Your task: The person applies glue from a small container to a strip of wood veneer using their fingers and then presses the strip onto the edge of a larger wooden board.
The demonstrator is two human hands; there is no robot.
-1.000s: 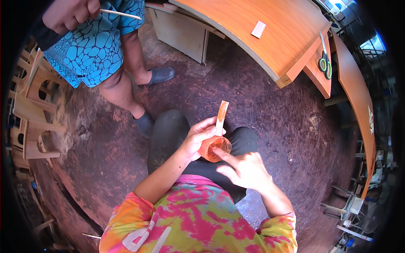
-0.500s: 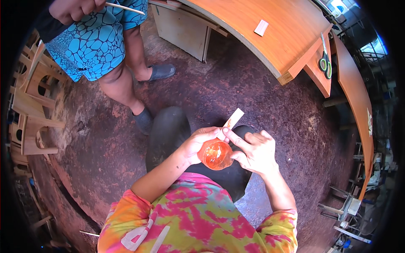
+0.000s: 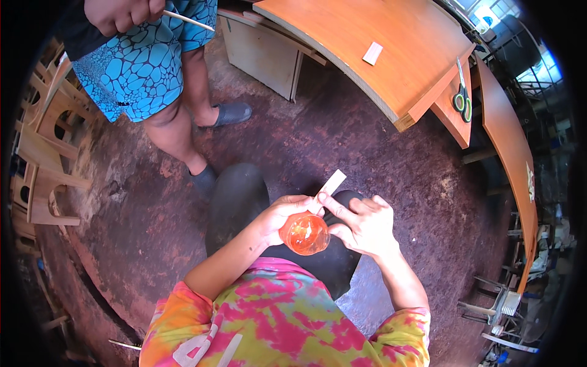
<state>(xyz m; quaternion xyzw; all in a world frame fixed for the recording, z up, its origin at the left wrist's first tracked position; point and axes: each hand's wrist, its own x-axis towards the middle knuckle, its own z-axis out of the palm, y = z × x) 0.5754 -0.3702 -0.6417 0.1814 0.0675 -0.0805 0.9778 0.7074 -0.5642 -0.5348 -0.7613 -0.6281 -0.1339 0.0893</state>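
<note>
Right hand (image 3: 368, 227) had shifted its forefinger from orange cup (image 3: 305, 234) to pale strip (image 3: 332, 183), thumb apart | left hand (image 3: 278, 216) clamped both above the lap (image 3: 239, 199) | far fingers hidden, cup's inside glare-blurred

Place: a workshop, apparently for woodwork
Left side: wooden pieces (image 3: 40, 189) with rounded cut-outs, crowded together
Tabletop (image 3: 348, 33): orange-brown, its edge pale and bare
Scissors (image 3: 463, 92): lying on a wooden ledge (image 3: 450, 122)
Right side: a long panel (image 3: 505, 134), cluttered gear (image 3: 507, 303) near it
Floor (image 3: 147, 208): dark reddish, blotched and worn
</note>
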